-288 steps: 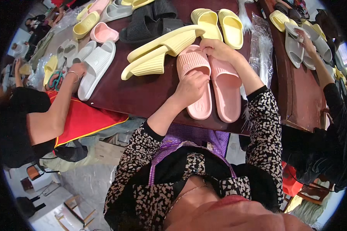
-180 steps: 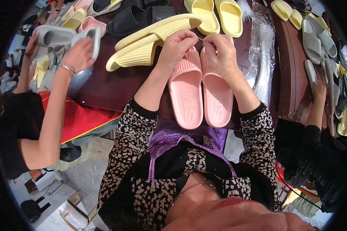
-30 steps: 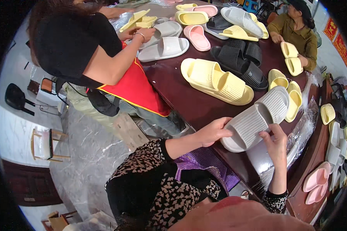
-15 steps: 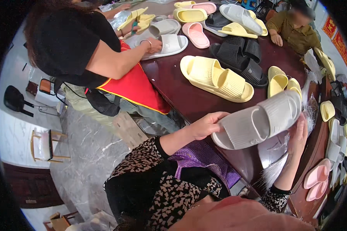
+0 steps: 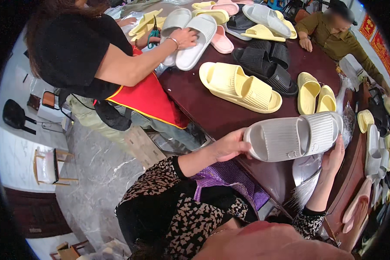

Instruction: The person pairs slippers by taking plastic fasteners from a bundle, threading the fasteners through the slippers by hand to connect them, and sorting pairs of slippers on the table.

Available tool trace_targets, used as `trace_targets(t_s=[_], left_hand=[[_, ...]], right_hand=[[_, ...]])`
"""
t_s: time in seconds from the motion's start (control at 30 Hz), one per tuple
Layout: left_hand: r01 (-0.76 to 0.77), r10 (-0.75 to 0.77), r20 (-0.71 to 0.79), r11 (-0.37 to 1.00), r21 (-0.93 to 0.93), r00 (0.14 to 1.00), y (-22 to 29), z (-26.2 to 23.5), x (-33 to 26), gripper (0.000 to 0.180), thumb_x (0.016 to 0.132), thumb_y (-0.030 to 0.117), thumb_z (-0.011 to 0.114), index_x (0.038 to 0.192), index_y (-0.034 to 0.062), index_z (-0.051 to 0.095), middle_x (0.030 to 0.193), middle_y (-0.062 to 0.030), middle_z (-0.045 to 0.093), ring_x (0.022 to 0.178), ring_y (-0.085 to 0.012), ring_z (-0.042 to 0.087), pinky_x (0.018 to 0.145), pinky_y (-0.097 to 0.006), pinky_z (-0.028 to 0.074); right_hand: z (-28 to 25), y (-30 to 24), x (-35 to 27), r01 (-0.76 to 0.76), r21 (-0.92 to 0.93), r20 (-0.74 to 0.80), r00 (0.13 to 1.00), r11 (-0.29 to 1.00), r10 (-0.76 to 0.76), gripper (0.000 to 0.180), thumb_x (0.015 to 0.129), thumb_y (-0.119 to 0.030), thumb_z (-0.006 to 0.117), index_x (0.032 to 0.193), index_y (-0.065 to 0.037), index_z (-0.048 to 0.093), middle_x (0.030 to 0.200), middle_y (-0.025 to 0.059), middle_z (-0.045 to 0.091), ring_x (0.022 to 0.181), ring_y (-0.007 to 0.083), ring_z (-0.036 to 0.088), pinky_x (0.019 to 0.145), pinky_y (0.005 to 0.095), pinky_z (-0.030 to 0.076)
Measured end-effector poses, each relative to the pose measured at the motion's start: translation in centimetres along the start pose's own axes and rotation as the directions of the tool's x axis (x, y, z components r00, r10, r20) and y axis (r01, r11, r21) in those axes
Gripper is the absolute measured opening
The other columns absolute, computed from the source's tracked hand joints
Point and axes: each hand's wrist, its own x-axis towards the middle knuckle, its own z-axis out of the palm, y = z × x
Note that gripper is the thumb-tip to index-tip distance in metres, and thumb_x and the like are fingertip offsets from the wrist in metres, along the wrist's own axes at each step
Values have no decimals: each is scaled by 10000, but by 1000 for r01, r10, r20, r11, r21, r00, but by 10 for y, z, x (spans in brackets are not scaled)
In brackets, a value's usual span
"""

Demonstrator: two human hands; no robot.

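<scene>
A pair of grey ribbed slide slippers (image 5: 284, 141), fitted end to end, is held level above the near edge of the table. At their left end my left hand (image 5: 232, 145) is closed, its thumb and fingers pinching the rim of a sole. The other end rests in my right hand (image 5: 334, 154), with the fingers up along the edge. Just below the slippers, by my right forearm, lies a white bristled brush (image 5: 307, 188). Beyond them on the table are a pair of yellow slippers (image 5: 242, 89) and a smaller yellow pair (image 5: 310, 93).
To the left, a co-worker in a red apron (image 5: 154, 102) holds light grey slippers (image 5: 190, 39) and teal-handled scissors (image 5: 153, 37). Black slippers (image 5: 266, 65) and a heap of others cover the far table (image 5: 182, 89). Another person (image 5: 333, 30) sits opposite. Slippers line a rack (image 5: 372, 151) at right.
The grey slippers in my hands have come down at their right end and turned, showing more of their insides. The co-worker has raised the light grey pair. The person opposite now reaches toward the right.
</scene>
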Motion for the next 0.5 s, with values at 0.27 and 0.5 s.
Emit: trace_targets(t_s=[0.27,0.5], left_hand=[[5,11,-101,987,160,995,0,7,1,553,817,-4,491,1348,44,344,1112,-68,566,901,-132,583,710,-286,517],[-107,141,-81,938,330,987,23,12,10,531,748,-52,465,1276,-15,417,1099,-84,571,900,-133,580,731,-261,502]], right_hand=[[-15,13,1,1,-48,-32,999,999,-3,293,947,-200,486,1135,15,554,1098,94,609,963,181,599,822,314,497],[-10,14,0,35,-37,-230,972,999,-43,339,953,-191,464,1193,44,517,1156,115,583,1051,207,566,913,346,451]])
